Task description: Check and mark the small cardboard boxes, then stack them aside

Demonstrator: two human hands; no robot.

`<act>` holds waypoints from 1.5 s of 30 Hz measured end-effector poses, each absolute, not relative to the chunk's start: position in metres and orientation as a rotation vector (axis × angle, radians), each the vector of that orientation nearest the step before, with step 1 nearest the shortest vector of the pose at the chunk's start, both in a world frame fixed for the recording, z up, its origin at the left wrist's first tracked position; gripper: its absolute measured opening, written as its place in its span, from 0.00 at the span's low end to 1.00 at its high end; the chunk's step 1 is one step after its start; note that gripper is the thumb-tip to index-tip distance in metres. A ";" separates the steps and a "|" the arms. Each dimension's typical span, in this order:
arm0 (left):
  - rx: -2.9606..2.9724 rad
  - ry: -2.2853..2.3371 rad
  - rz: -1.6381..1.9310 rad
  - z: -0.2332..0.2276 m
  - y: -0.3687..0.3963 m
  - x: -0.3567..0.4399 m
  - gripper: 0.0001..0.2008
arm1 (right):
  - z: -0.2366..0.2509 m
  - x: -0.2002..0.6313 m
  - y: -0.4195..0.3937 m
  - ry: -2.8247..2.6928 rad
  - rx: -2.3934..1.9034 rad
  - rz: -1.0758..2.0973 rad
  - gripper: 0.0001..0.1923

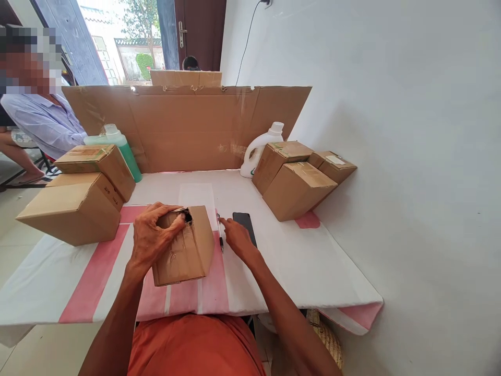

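Observation:
A brown cardboard box (182,256) stands on the table in front of me, with a dark torn hole in its top edge. My left hand (151,232) grips its upper left side, the thumb bent into the hole and the fingers over the back edge. To the right of the box is a white pen (220,235) with a black grip. My right hand (237,237) has its fingers curled in, and the fingertips close on the upper part of the pen. Beside that hand lies a black phone (245,224), partly covered by it.
Cardboard boxes (62,203) are stacked at left by a green-liquid bottle (131,159). More boxes (299,185) stand at right near a white jug (260,149). A cardboard panel (188,128) closes the table's back. A person (43,120) sits at far left; a wall (410,183) flanks the right.

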State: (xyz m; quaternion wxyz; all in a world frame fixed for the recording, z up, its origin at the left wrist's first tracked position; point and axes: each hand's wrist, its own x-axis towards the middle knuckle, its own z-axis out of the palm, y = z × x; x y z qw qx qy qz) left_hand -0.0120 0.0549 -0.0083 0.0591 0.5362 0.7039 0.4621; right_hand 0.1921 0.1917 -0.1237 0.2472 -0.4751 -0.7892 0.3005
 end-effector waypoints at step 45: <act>2.031 2.235 1.188 -0.023 0.061 0.007 0.17 | -0.017 0.213 0.112 -1.335 -0.524 1.779 0.27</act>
